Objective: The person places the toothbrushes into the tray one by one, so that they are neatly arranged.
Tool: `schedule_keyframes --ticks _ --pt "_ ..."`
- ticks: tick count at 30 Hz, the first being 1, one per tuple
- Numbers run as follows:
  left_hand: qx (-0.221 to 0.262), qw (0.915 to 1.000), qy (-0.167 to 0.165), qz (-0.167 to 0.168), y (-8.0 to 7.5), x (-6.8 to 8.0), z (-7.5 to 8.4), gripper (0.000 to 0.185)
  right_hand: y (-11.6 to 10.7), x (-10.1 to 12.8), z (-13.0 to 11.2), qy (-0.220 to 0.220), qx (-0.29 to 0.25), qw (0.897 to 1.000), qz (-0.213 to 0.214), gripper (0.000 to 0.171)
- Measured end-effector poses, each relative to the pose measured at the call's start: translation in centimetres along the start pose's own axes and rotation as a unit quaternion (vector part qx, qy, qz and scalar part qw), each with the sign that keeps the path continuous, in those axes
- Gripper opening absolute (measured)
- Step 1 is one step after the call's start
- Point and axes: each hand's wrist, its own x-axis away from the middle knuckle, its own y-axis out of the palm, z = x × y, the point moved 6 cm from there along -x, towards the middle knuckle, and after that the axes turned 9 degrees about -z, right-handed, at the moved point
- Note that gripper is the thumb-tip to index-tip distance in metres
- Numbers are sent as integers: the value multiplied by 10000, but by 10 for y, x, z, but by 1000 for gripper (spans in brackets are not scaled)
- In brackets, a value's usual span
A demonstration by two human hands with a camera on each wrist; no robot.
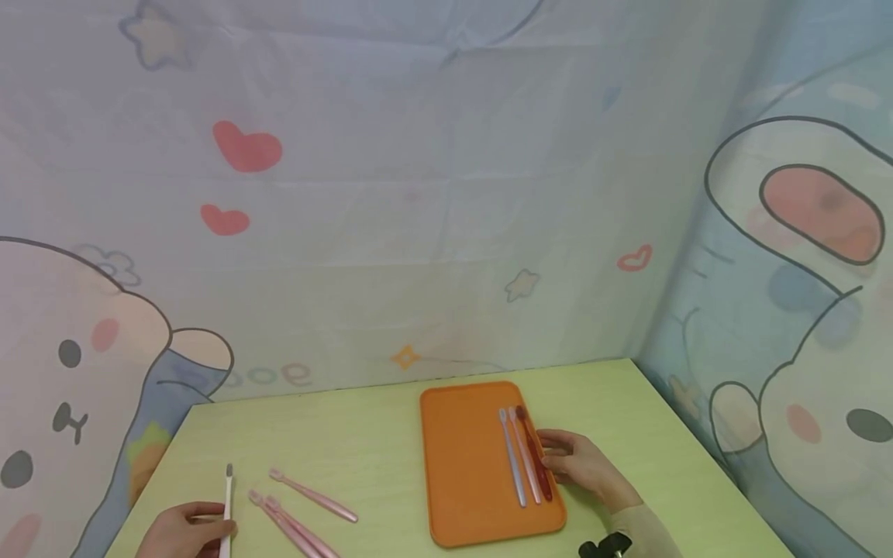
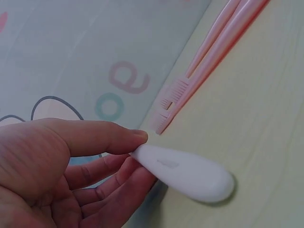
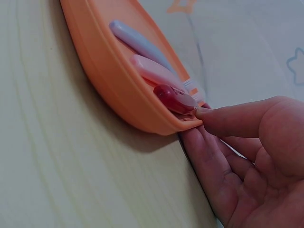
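The left hand (image 1: 183, 531) sat at the near left of the green table (image 1: 377, 434), thumb and fingers pinched round the handle of a white toothbrush (image 1: 226, 511), whose grey bristles pointed to the far side. From the left wrist view the rounded handle end (image 2: 190, 173) rested on the tabletop while the thumb (image 2: 95, 135) pressed it from above. Just to the right of it lay three pink toothbrushes (image 1: 300, 511), two side by side and touching, the third a little farther off.

The right hand (image 1: 582, 465) lay at the right edge of the orange tray (image 1: 467, 465), its fingers loosely curled, with the fingertips (image 3: 209, 116) against the tray rim and the dark red toothbrush (image 1: 536, 457). Whether it truly gripped that brush or only nudged it, I could not tell. Inside the tray, the dark red brush lay rightmost, a pink brush (image 1: 525, 453) next to it, and a pale blue brush (image 1: 512, 457) to the left (all three roughly parallel, heads to the far side).

The step in hand appeared to be gathering brushes into the tray: the red one just being settled, the white one freshly taken up. The next move would probably call for lifting the white brush clear of the table and carrying it rightward, then laying it to the left of the blue one in line with the rest.
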Motion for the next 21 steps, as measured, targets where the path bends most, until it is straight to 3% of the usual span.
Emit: schedule_keyframes --ticks 21 --pt "384 9992 89 -104 5 -3 5 62 -2 -2 4 79 -11 9999 69 57"
